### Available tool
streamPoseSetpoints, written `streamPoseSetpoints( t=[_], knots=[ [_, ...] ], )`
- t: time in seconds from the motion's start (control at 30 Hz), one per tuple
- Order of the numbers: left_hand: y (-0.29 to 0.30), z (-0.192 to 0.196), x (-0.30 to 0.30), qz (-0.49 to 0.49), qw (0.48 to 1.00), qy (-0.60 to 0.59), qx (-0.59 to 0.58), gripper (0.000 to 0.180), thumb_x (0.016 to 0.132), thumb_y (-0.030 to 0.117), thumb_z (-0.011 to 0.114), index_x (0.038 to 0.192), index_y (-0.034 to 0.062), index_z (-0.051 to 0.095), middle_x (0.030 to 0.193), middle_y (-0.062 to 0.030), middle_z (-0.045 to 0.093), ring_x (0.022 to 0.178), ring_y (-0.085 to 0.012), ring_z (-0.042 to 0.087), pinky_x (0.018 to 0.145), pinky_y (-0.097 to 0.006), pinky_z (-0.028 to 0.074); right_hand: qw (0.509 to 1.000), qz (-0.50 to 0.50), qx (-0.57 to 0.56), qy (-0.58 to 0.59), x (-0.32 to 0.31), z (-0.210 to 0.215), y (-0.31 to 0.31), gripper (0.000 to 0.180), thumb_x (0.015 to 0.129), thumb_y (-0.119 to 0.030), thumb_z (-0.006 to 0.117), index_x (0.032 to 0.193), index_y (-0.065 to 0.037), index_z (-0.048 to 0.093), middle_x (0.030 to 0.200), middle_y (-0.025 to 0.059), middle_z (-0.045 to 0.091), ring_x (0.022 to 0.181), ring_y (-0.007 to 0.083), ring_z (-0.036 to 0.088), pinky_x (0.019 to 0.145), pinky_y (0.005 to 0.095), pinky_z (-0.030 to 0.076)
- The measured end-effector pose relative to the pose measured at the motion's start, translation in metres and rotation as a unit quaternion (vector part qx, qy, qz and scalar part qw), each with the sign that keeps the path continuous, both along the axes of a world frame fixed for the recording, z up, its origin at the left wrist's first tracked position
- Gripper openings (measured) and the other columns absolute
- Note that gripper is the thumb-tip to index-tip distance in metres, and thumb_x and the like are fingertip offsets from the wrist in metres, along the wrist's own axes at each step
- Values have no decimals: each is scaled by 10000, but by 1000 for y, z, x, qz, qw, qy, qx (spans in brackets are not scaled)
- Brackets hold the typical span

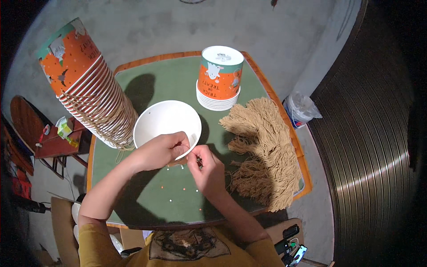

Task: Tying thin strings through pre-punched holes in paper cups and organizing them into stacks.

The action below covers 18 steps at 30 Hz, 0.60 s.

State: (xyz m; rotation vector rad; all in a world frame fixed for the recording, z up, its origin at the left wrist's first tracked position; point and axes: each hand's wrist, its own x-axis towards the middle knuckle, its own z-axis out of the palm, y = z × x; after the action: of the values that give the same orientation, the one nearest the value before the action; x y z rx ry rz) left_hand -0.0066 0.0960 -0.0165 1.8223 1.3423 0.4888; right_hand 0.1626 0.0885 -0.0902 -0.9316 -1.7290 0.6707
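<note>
A paper bucket [165, 119] with a white inside lies tilted on the green tabletop, its open mouth facing me. My left hand [162, 150] is closed on its near rim, the fingers reaching inside. My right hand [207, 170] is beside it, thumb and forefinger pinched at the outside of the rim; whatever they hold is too small to make out. To the right lies a heap of tan cords [271, 155]. Small white and orange dots [184, 189] are scattered before my hands.
A tall leaning stack of nested orange buckets [95, 84], draped with cords [95, 116], stands at the left. A shorter upside-down bucket stack [219, 82] is at the back. The table has a wooden edge [151, 60]. A tub [299, 110] stands on the floor by a ribbed shutter [369, 147].
</note>
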Motion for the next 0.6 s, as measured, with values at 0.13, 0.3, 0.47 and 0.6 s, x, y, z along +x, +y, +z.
streamPoseSetpoints(
  t=[0.13, 0.3, 0.47, 0.6],
  knots=[
    [-3, 12, 7, 5, 999, 44, 8, 189, 949, 205, 500, 928, 18, 514, 797, -138, 572, 760, -282, 565, 700, -377, 450, 994, 42, -84, 54, 1, 1, -3, 61, 884, -48, 577, 903, -14, 529, 682, 48, 576, 585, 86, 543, 522, 255, 430],
    [-4, 19, 8, 70, 972, 73, 211, 177, 935, 180, 515, 909, 6, 497, 850, -175, 536, 826, -370, 545, 727, -409, 441, 986, 14, -138, 88, 18, 19, 11, 149, 878, -108, 606, 989, -53, 524, 628, 67, 527, 529, 130, 520, 517, 304, 437],
    [-2, 19, 10, 21, 969, 14, 247, 128, 944, 145, 531, 991, 26, 531, 940, -68, 535, 837, -195, 533, 736, -329, 443, 991, 101, -78, 33, 13, 24, 29, 155, 876, -100, 632, 1001, -41, 563, 602, 30, 528, 528, 61, 489, 490, 267, 408],
    [-4, 17, 7, 73, 980, -187, 1, 260, 925, 91, 557, 1175, 54, 493, 995, 0, 546, 885, -76, 503, 805, -241, 442, 964, 159, -169, 129, 11, 27, 34, 101, 894, -83, 609, 950, -2, 586, 741, 63, 632, 706, 56, 575, 623, 221, 462]
  ],
)
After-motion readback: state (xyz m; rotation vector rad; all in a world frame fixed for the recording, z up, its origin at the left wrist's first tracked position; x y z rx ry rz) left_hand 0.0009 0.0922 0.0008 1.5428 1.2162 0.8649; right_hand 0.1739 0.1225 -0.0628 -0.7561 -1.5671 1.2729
